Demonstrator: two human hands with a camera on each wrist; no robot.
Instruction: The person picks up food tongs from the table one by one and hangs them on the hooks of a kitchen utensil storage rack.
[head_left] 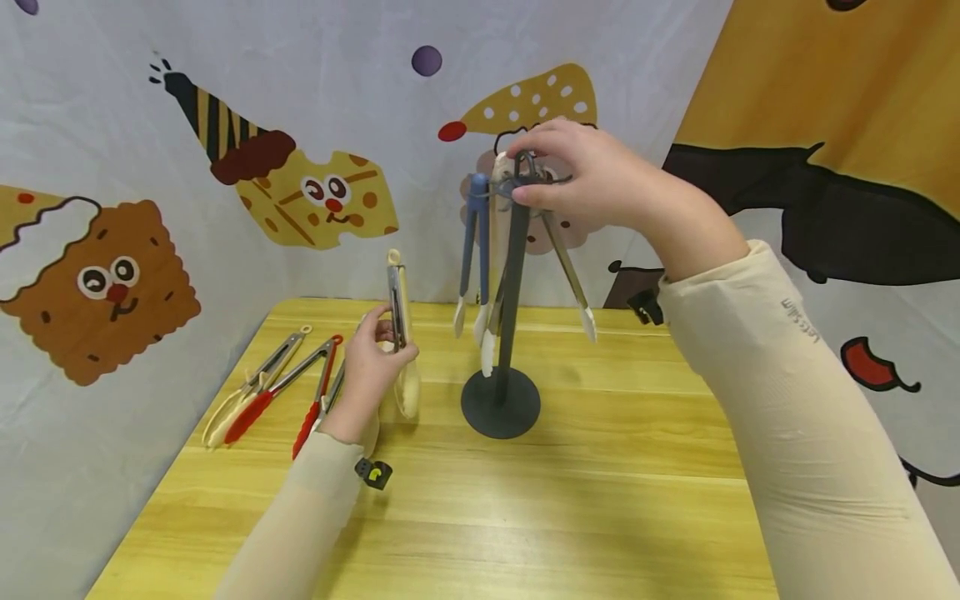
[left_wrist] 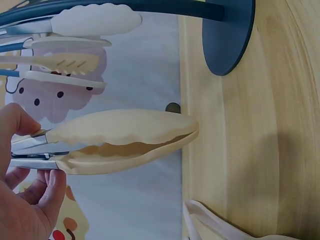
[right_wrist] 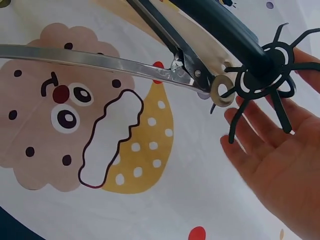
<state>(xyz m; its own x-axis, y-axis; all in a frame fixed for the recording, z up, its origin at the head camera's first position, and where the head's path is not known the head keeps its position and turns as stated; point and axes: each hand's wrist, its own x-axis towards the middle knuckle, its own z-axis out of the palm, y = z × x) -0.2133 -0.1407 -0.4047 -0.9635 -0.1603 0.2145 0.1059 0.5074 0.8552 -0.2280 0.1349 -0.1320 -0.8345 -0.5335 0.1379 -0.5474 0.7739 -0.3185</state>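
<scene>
Left of centre in the head view, the left hand (head_left: pixel 371 362) pinches the cream tongs (head_left: pixel 401 308), which stand nearly upright, ring up, beside the black stand (head_left: pixel 515 275). At upper centre, the right hand (head_left: pixel 585 167) has fingers and thumb around the stand's top; how firmly they close on it I cannot tell. Good handling probably means gripping below the ring so that it stays uncovered, squeezing both arms together, and steering clear of the hanging blue tongs (head_left: pixel 482 242). A light steadying touch near the hooks (right_wrist: pixel 283 117) should prevent tipping or snagged fingers.
</scene>
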